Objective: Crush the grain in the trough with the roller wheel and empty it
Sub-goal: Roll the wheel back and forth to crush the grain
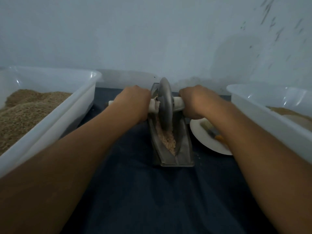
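Note:
A grey metal trough (183, 150) stands lengthwise on the dark cloth in the middle. Pale crushed grain (168, 140) lies in its groove. The grey roller wheel (166, 105) stands upright in the groove towards the far end, on a pale axle handle (178, 103) that sticks out on both sides. My left hand (133, 102) grips the left end of the handle. My right hand (195, 100) grips the right end. Both forearms reach in from the near edge.
A clear plastic tub (81, 97) of brown grain sits at the left. A second clear tub (263, 105) with brown grain is at the right. A white plate (205, 139) holding a brush lies beside the trough under my right wrist. The wall is close behind.

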Demonstrator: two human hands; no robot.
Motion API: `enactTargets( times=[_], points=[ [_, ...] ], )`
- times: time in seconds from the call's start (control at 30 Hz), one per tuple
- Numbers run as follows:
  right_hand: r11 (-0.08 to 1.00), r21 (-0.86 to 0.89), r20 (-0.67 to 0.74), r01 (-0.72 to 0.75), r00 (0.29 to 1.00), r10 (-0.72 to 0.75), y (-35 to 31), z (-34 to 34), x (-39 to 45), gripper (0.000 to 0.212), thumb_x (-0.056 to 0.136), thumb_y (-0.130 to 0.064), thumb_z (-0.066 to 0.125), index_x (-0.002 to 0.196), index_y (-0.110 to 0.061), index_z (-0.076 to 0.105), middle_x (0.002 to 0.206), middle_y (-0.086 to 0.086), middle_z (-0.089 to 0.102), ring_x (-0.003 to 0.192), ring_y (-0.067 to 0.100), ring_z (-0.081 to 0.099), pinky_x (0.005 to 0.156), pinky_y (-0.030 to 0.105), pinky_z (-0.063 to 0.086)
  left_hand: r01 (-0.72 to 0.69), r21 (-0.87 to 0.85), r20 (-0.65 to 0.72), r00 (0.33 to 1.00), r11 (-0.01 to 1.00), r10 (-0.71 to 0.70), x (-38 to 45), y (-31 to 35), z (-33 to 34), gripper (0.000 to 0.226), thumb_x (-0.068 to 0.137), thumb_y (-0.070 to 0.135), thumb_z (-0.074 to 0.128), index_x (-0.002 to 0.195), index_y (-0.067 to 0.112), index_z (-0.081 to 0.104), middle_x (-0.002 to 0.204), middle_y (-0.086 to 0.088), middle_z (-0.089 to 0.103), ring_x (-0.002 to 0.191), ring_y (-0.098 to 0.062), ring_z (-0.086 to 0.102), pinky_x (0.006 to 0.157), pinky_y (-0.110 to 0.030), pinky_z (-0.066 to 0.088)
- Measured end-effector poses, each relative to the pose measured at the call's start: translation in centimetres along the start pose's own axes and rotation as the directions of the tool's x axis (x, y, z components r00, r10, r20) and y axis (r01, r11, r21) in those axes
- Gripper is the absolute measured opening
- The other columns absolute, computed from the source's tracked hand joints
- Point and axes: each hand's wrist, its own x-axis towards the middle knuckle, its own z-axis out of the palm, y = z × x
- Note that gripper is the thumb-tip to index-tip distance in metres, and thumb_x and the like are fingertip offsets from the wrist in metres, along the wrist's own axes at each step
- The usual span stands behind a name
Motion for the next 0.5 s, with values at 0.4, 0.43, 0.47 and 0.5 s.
enactTargets(
  times=[0.4, 0.43, 0.47, 0.5],
  points=[
    [0.997, 0.07, -0.453, 0.041, 0.891, -0.005, 0.6, 2.7, 1.2, 0.028, 0.083, -0.019, 0.068, 0.107, -0.014, 0.054, 0.103, 0.008, 0.063, 0.093, 0.032, 0.06, 0.068, 0.034, 0.029, 0.056, -0.055, -0.262, 0.963, 0.997, -0.068, 0.4, -0.1, 2.1, 0.022, 0.089, 0.014, 0.063, 0.094, 0.018, 0.042, 0.104, -0.008, 0.058, 0.092, -0.03, 0.061, 0.072, -0.036, 0.037],
    [0.996, 0.063, -0.399, 0.057, 0.917, -0.028, 0.8, 2.5, 1.1, 0.029, 0.083, -0.022, 0.068, 0.108, -0.014, 0.055, 0.103, 0.009, 0.064, 0.094, 0.033, 0.061, 0.068, 0.035, 0.032, 0.06, -0.053, -0.24, 0.968, 0.997, -0.071, 0.3, 0.0, 1.9, 0.026, 0.088, 0.014, 0.064, 0.092, 0.019, 0.039, 0.104, -0.007, 0.058, 0.093, -0.029, 0.061, 0.073, -0.036, 0.038],
    [0.996, 0.054, -0.335, 0.072, 0.941, -0.05, 0.9, 2.2, 1.0, 0.031, 0.083, -0.025, 0.069, 0.108, -0.015, 0.056, 0.104, 0.009, 0.064, 0.095, 0.033, 0.061, 0.068, 0.035, 0.035, 0.063, -0.06, -0.214, 0.974, 0.996, -0.074, 0.2, 0.0, 1.8, 0.029, 0.088, 0.014, 0.065, 0.091, 0.02, 0.037, 0.104, -0.007, 0.059, 0.094, -0.029, 0.061, 0.074, -0.037, 0.04],
    [0.995, 0.052, -0.272, 0.082, 0.96, -0.065, 1.0, 1.8, 0.8, 0.032, 0.082, -0.027, 0.07, 0.109, -0.016, 0.056, 0.105, 0.009, 0.065, 0.095, 0.033, 0.061, 0.069, 0.035, 0.037, 0.067, -0.074, -0.183, 0.98, 0.995, -0.08, 0.1, 0.1, 1.6, 0.03, 0.088, 0.014, 0.065, 0.091, 0.02, 0.036, 0.105, -0.008, 0.059, 0.095, -0.029, 0.06, 0.074, -0.038, 0.041]
  ],
)
